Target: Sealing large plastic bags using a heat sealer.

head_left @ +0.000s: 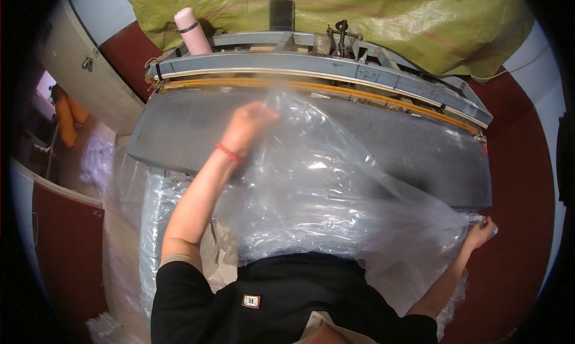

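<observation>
A large clear plastic sheet stretches in loose, shiny folds across my front and over part of a dark grey padded board. My left hand, with a red band on its wrist, is raised over the board and somewhat blurred. Its fingers are closed on the upper edge of the sheet. Out at the right end of the board, my right hand grips a bunched corner of the same sheet. Between the two hands the plastic runs in a slanting, taut edge.
Behind the board runs a grey metal frame with orange strips along it. A pink bottle leans at its left end. Yellow-green woven sheeting hangs at the back. More clear plastic hangs on the left, near an open door.
</observation>
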{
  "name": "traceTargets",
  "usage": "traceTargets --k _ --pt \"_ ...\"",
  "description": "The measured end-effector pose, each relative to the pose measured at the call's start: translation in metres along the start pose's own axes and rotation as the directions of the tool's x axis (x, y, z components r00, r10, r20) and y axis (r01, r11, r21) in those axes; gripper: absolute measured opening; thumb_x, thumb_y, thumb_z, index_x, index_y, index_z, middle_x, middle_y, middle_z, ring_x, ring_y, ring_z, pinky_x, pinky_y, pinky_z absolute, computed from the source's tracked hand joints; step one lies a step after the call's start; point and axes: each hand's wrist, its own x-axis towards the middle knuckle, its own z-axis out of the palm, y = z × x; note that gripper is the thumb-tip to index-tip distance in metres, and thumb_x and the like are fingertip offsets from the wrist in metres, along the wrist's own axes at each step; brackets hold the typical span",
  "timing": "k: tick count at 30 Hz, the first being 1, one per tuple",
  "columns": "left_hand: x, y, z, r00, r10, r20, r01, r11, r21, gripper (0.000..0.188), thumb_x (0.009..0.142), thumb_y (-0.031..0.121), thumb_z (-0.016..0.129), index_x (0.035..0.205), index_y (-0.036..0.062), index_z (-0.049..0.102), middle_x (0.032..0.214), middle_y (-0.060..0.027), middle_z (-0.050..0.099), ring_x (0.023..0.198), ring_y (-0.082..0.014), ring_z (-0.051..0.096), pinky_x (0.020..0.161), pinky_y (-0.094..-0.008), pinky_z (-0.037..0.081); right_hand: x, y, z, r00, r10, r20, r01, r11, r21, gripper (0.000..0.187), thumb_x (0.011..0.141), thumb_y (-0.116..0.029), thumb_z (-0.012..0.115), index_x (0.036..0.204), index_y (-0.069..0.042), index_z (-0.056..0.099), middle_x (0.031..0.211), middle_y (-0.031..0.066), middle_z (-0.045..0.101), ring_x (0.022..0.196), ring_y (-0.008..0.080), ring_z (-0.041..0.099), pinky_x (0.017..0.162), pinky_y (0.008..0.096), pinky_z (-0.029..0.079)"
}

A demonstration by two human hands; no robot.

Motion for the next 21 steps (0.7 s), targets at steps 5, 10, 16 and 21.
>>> traceTargets --k 5,10,16,21 --pt "-0.026 0.012 0.030 0.975 0.216 0.045 -0.221 0.956 0.195 0.022 0.070 0.005 0.067 0.062 0.0074 0.046 0.063 0.0030 0.051 0.061 -0.0036 0.045 0.057 -0.0180 0.037 -0.026 -0.268 -0.010 0.959 -0.212 0.187 0.076 0.831 0.552 0.035 0.078 -0.016 0.059 0.109 -0.002 0.050 0.107 0.0107 0.053 0.096 0.0196 0.051 0.081 0.0300 0.041" --pt "-0.046 0.022 0.050 0.945 0.316 0.081 -0.325 0.881 0.345 0.027 0.068 0.007 0.070 0.061 0.0076 0.044 0.063 0.0037 0.050 0.063 -0.0029 0.044 0.058 -0.0183 0.037 -0.098 -0.447 -0.009 0.473 -0.809 0.348 -0.033 0.378 0.925 0.068 0.066 -0.024 0.070 0.122 -0.008 0.036 0.117 0.0105 0.047 0.109 0.0202 0.044 0.086 0.0343 0.037" --pt "-0.060 0.022 0.028 0.855 0.480 0.199 -0.519 0.768 0.375 0.017 0.072 0.011 0.066 0.078 0.0039 0.051 0.069 0.0009 0.051 0.063 -0.0053 0.046 0.060 -0.0208 0.039 -0.141 -0.502 0.038 0.164 -0.906 0.390 -0.502 0.264 0.824 0.015 0.079 -0.013 0.055 0.092 -0.007 0.054 0.081 0.0001 0.055 0.072 0.0094 0.051 0.067 0.0230 0.041" --pt "-0.120 -0.035 -0.066 0.538 -0.348 0.768 0.127 0.934 0.335 0.013 0.078 0.005 0.047 0.089 0.0007 0.052 0.068 -0.0015 0.053 0.060 -0.0092 0.050 0.057 -0.0233 0.042 -0.092 -0.442 0.067 0.664 -0.596 0.450 -0.192 0.446 0.874 0.015 0.084 -0.017 0.048 0.088 -0.006 0.058 0.076 -0.0016 0.055 0.064 0.0059 0.046 0.057 0.0201 0.037"
